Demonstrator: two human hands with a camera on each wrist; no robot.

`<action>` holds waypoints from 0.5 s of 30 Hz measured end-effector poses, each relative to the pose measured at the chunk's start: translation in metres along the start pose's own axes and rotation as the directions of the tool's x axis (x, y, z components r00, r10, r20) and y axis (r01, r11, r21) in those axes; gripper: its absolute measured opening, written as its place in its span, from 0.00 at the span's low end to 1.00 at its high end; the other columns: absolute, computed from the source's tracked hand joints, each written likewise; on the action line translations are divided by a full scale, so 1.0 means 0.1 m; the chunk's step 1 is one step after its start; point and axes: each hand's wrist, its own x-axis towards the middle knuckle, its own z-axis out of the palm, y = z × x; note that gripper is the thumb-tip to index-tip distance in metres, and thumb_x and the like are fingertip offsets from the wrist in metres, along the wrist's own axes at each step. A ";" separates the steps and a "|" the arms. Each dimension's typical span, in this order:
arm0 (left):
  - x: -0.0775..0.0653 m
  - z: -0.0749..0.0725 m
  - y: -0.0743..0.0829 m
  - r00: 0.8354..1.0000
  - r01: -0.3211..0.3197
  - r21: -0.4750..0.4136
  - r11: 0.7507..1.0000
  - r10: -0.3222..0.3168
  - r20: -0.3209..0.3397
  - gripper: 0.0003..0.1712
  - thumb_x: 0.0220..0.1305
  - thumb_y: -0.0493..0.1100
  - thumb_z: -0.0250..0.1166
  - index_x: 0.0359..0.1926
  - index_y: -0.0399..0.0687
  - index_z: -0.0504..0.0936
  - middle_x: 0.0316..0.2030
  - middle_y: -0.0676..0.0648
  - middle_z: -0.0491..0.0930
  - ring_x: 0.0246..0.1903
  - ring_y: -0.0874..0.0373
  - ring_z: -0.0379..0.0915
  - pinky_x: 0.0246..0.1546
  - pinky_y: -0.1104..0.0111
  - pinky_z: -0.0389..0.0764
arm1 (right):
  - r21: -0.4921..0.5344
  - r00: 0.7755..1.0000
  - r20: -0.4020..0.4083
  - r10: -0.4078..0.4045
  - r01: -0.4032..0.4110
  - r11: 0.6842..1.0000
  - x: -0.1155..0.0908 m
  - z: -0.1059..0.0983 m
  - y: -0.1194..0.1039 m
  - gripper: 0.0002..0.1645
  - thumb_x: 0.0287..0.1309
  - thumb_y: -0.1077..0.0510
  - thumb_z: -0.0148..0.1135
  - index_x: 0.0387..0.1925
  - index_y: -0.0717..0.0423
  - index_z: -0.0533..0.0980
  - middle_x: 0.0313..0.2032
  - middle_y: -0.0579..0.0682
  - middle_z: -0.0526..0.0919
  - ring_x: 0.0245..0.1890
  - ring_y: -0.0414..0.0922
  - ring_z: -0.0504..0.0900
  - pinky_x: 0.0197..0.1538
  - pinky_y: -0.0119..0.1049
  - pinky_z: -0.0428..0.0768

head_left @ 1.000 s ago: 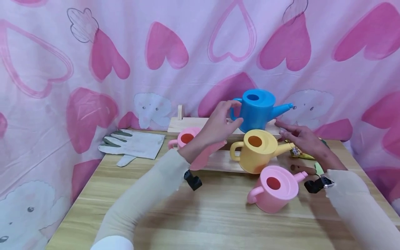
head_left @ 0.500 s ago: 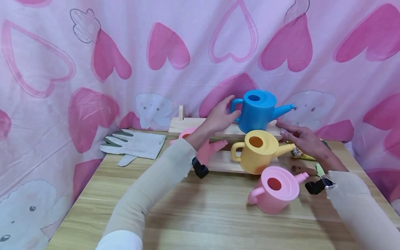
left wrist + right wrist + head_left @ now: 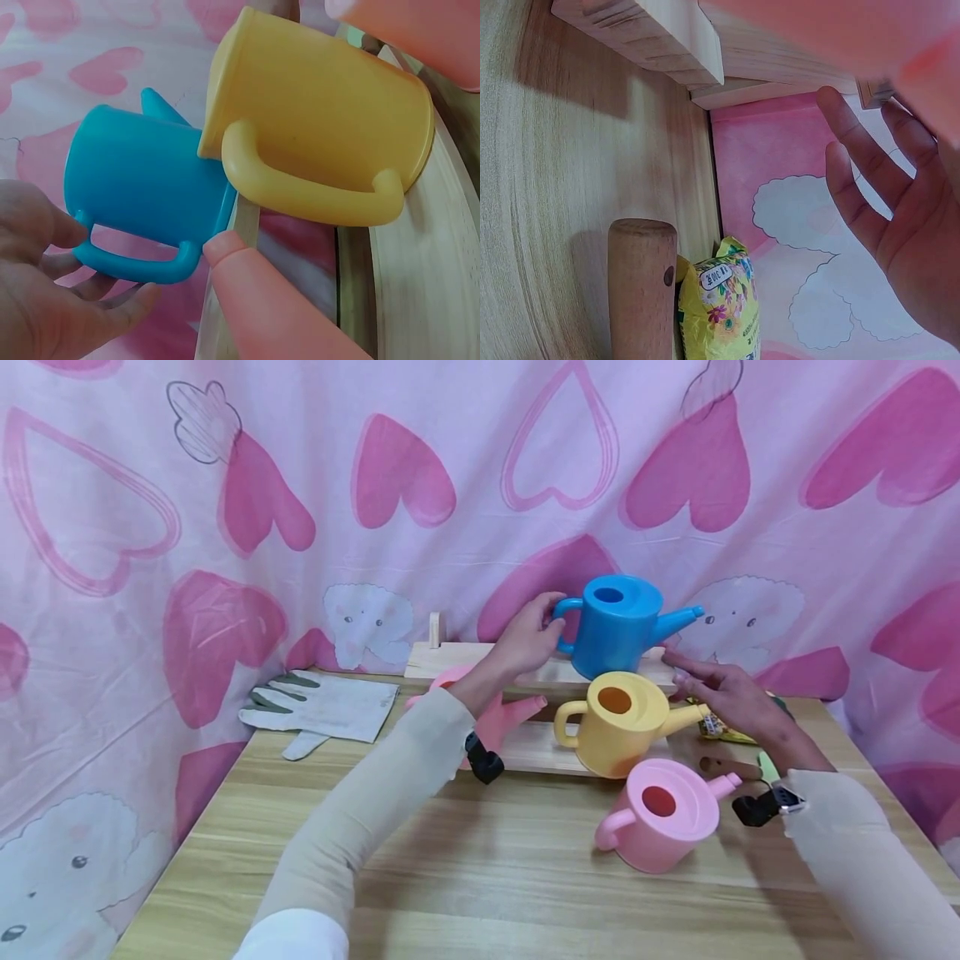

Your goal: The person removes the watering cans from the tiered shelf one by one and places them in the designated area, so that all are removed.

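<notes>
My left hand (image 3: pixel 525 639) holds the handle of a blue watering can (image 3: pixel 611 627), its thumb and fingers around the handle in the left wrist view. That can stands on the upper board of a wooden shelf (image 3: pixel 472 654), spout to the right. My right hand (image 3: pixel 731 693) is at the right end of this board with fingers loosely extended and nothing in its grasp. A yellow watering can (image 3: pixel 622 731) stands on the lower board in front of the blue one. To its left is a pink watering can (image 3: pixel 510 717), partly hidden by my left forearm.
Another pink watering can (image 3: pixel 660 822) stands on the table in front of the shelf. White-and-green gloves (image 3: pixel 337 706) lie at the left. On the right are a wooden-handled tool (image 3: pixel 641 292) and a yellow flowered packet (image 3: pixel 720 307). A pink heart-print curtain (image 3: pixel 405 472) hangs behind.
My left hand has moved in to the blue can's handle, and its fingers have closed around it. My right hand has stayed at the shelf's end.
</notes>
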 end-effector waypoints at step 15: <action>0.05 0.05 -0.02 0.991 0.079 -0.107 0.991 -0.089 -0.099 0.14 0.79 0.38 0.56 0.62 0.49 0.76 0.57 0.45 0.78 0.54 0.53 0.73 0.51 0.56 0.84 | -0.002 1.000 -0.006 0.026 -0.026 1.000 0.02 0.01 -0.02 0.35 0.78 0.41 0.51 0.79 0.41 0.59 0.69 0.62 0.72 0.51 0.58 0.86 0.57 0.58 0.80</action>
